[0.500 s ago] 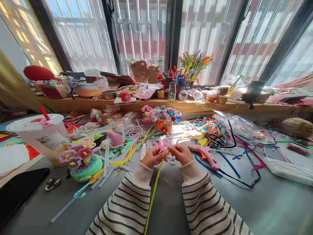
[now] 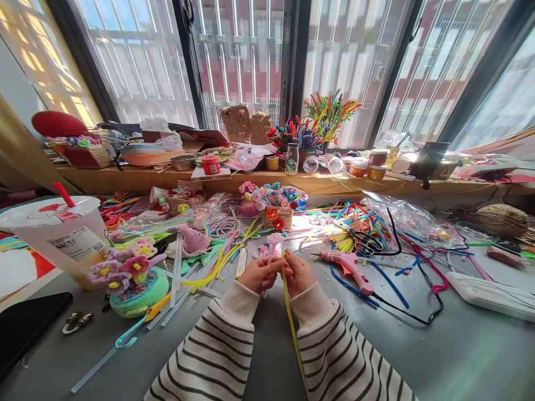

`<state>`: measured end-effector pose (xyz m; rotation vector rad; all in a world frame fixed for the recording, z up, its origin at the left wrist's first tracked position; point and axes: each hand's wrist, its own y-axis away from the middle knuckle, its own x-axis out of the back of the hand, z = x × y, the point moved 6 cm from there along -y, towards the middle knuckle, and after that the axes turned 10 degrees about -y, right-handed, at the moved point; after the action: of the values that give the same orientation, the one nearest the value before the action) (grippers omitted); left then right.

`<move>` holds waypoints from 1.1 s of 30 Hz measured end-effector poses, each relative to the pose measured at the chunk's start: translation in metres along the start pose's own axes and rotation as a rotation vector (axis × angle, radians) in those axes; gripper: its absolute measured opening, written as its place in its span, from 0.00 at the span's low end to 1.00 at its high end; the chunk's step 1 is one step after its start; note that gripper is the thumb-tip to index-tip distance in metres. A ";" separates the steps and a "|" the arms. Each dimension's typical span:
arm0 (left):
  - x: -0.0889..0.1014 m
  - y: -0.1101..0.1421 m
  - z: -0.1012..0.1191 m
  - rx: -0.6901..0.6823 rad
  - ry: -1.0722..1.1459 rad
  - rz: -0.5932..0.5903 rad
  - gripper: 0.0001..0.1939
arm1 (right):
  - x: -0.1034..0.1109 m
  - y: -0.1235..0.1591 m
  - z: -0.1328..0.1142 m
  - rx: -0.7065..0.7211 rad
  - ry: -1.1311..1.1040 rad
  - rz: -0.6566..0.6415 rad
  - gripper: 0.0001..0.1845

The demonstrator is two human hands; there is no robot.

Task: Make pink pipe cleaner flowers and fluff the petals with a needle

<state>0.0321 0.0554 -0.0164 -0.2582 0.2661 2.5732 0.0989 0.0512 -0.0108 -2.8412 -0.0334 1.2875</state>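
Note:
My left hand (image 2: 259, 274) and my right hand (image 2: 299, 273) meet above the grey table, fingertips pinched together. A long yellow pipe cleaner (image 2: 291, 317) hangs from my right fingers down past the right sleeve. My left fingers are closed at the same spot, around a thin pale pink strip (image 2: 271, 257); its full shape is hidden by the fingers. Just beyond my hands are pink petal-like pieces (image 2: 275, 239); whether they are held or lie on the table I cannot tell. To the right lies a pink glue gun (image 2: 349, 267) with a black cord.
At left stand a drink cup (image 2: 79, 239) and a turquoise pot of fuzzy flowers (image 2: 140, 292), near a black phone (image 2: 33, 328). Yellow pipe cleaners (image 2: 213, 273), black-handled scissors (image 2: 365, 242) and a small flower basket (image 2: 279, 214) lie farther back. A white case (image 2: 489, 292) is at right.
The yellow pipe cleaner's hanging length has swung from beside my left sleeve to beside my right. My right hand has drawn in closer to the left and turned more upright.

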 end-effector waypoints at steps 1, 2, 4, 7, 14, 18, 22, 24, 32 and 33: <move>0.001 0.000 0.000 0.000 0.007 0.000 0.14 | 0.002 -0.001 0.000 0.007 -0.014 0.021 0.16; 0.001 0.000 0.000 -0.002 0.017 -0.002 0.14 | 0.005 -0.001 0.000 0.003 -0.020 0.037 0.15; 0.002 0.001 0.001 -0.016 0.046 -0.001 0.14 | 0.007 -0.003 -0.005 0.000 0.038 0.018 0.14; 0.004 0.002 0.004 -0.032 0.094 0.035 0.14 | 0.007 -0.003 -0.020 0.081 0.254 -0.050 0.15; 0.005 0.000 -0.002 0.016 0.090 0.000 0.12 | 0.002 0.001 -0.029 0.161 0.488 -0.125 0.18; 0.005 0.000 0.002 -0.001 0.098 0.028 0.12 | 0.000 0.003 -0.026 0.167 0.490 -0.133 0.17; 0.001 0.003 0.005 0.000 0.121 0.027 0.11 | -0.003 0.005 -0.025 0.162 0.528 -0.195 0.14; -0.001 0.005 0.007 0.000 0.120 0.016 0.11 | -0.005 0.006 -0.027 0.206 0.566 -0.212 0.13; -0.005 0.005 0.005 0.035 0.113 -0.016 0.12 | -0.005 0.011 -0.030 0.425 0.658 -0.065 0.11; -0.004 0.004 0.005 0.030 0.111 -0.012 0.12 | -0.005 0.012 -0.030 0.435 0.655 -0.046 0.11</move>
<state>0.0329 0.0511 -0.0103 -0.3918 0.3423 2.5451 0.1185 0.0390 0.0120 -2.6884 0.1679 0.2565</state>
